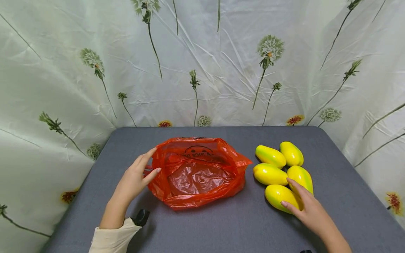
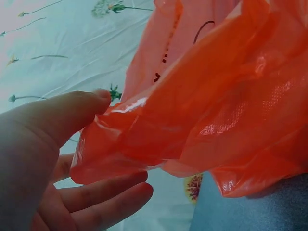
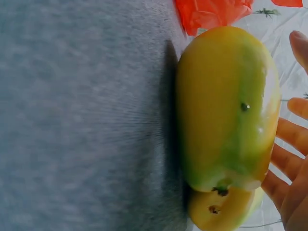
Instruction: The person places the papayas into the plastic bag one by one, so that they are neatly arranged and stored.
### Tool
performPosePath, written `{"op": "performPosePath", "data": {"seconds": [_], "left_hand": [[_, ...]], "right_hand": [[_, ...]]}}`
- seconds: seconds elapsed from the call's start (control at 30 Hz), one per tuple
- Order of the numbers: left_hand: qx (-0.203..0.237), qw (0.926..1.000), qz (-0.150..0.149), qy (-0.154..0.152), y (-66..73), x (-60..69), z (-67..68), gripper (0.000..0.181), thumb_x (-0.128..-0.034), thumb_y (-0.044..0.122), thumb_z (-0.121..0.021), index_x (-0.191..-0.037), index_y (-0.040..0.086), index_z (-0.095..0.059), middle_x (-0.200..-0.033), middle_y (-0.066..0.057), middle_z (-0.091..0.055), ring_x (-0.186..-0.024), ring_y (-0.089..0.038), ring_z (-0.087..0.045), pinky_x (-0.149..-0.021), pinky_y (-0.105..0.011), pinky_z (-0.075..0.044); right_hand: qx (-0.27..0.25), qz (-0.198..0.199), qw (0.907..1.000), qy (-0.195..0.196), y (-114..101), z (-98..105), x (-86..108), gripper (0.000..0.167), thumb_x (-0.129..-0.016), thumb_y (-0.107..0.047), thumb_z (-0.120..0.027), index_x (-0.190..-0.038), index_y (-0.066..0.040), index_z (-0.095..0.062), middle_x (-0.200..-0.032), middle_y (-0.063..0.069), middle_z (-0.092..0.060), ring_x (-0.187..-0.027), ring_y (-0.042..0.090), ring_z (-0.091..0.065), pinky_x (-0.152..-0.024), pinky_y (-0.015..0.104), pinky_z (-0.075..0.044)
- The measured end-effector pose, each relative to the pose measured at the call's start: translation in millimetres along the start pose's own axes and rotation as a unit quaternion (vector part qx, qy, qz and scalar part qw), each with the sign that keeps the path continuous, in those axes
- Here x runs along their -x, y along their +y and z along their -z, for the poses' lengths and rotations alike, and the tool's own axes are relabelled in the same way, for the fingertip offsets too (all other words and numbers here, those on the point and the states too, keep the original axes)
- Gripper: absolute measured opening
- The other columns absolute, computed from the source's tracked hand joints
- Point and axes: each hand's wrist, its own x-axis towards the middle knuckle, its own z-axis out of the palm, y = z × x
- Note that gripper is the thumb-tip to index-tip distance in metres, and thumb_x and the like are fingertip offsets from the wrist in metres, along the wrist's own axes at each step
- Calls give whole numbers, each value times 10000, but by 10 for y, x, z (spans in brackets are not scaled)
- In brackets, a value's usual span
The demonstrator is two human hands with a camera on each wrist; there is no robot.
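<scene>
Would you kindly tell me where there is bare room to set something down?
The grey table is bare in front of the open red plastic bag, and right of the five glossy yellow oval fruits. It is crowded around the fruits and right hand, and at the bag's left rim, by the left hand.

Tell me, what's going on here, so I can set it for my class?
A person's left hand is at the left edge of an open red bag. The right hand is spread over the nearer two of five yellow fruits; none is lifted. All five lie on the table, to the right of the bag.
</scene>
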Motion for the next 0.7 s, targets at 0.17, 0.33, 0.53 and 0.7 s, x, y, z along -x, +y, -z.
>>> {"op": "performPosePath", "data": {"seconds": [0.17, 0.33, 0.53, 0.7], "left_hand": [[33, 10000, 33, 36, -5, 5, -15, 678, -801, 163, -688, -1384, 182, -343, -1186, -106, -484, -806, -205, -590, -625, -400, -509], [68, 9999, 109, 23, 2, 13, -17, 664, -806, 142, -681, -1381, 175, -351, -1195, -118, -482, -812, -217, -590, -619, -401, -512], [81, 9996, 249, -86, 5, 30, -14, 656, -820, 159, -666, -1388, 189, -339, -1217, -110, -470, -830, -217, -582, -611, -388, -518], [99, 9995, 279, -125, 3, 33, -11, 650, -831, 162, -654, -1393, 201, -331, -1231, -107, -459, -843, -221, -581, -619, -391, -517]], "right_hand": [[96, -14, 9998, 173, 21, -53, 56, 718, -740, -250, -740, -1341, -78, -386, -1252, 184, -463, -1106, 369, -413, -965, 357, -284], [152, 427, 9979, 458, 47, -111, 60, 687, -650, -219, -804, -1233, -36, -489, -1168, 122, -525, -1086, 86, -408, -878, 37, -174], [178, 785, 9939, 757, 51, -141, 39, 663, -582, -141, -832, -1161, -9, -537, -1101, 108, -559, -1041, 53, -426, -884, 17, -174], [247, 625, 9945, 808, 40, -136, 43, 663, -588, -162, -832, -1165, -16, -542, -1103, 115, -563, -992, 195, -465, -872, 6, -165]]}}
